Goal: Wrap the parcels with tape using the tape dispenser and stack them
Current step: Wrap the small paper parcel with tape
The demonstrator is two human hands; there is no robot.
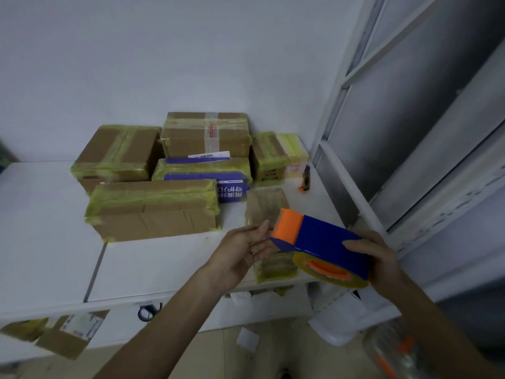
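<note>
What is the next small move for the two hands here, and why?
Probably lower the tape dispenser onto the small parcel beneath it. The right hand grips the dispenser, the left hand is at its orange end, and that parcel lies nearest.
</note>
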